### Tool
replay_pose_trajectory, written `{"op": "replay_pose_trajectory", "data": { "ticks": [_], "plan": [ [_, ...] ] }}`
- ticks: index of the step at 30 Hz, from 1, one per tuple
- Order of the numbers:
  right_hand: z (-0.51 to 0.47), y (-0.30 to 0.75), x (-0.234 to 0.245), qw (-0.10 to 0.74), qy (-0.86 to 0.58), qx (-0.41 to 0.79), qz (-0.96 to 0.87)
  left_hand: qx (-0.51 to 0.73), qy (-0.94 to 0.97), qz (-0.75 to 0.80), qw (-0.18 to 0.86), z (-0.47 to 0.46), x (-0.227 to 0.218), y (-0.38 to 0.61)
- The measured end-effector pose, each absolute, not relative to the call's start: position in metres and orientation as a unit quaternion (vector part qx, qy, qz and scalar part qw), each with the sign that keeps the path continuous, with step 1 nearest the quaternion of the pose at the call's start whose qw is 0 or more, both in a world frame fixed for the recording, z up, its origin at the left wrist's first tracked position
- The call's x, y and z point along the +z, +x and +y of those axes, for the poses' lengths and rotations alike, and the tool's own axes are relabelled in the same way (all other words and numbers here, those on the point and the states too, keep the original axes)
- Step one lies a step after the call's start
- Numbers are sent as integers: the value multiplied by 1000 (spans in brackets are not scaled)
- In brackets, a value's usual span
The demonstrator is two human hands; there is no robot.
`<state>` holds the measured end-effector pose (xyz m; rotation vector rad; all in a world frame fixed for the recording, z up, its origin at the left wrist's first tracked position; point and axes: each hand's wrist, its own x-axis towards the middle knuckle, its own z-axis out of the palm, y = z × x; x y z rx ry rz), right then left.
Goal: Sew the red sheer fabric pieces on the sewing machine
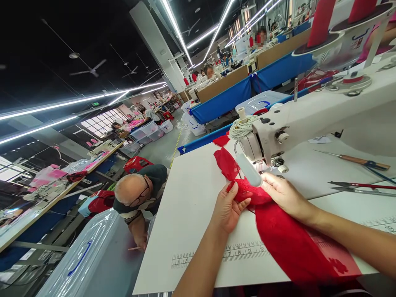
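Observation:
A strip of red lace fabric [291, 239] runs across the white sewing table [192, 214] and passes under the head of a white sewing machine [312, 119]. My left hand [227, 208] pinches the fabric's edge just in front of the needle area. My right hand [283, 194] lies on the fabric beside the presser foot, fingers pressed on the cloth. More red fabric [225, 161] trails out behind the machine.
Scissors [360, 187] and an awl-like tool [355, 160] lie on the table at right. Red thread cones [321, 20] stand above the machine. A co-worker bends down at the left [137, 194] beside a clear plastic bin [89, 255]. Rows of sewing stations fill the hall.

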<state>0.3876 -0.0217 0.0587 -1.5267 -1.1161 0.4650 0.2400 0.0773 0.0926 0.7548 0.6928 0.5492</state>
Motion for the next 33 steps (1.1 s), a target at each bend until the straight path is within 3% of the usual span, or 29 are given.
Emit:
{"op": "replay_pose_trajectory", "data": {
  "ticks": [6,13,21,33],
  "plan": [
    [-22,389,61,553,-648,196,-485,272,365,317,832,78,92,238],
    [-24,386,61,559,-627,191,-507,106,427,272,856,72,87,235],
    [-22,384,47,573,-633,149,-499,279,318,316,849,81,101,237],
    [-22,384,54,531,-622,82,-569,312,326,290,844,76,93,243]
  ]
}}
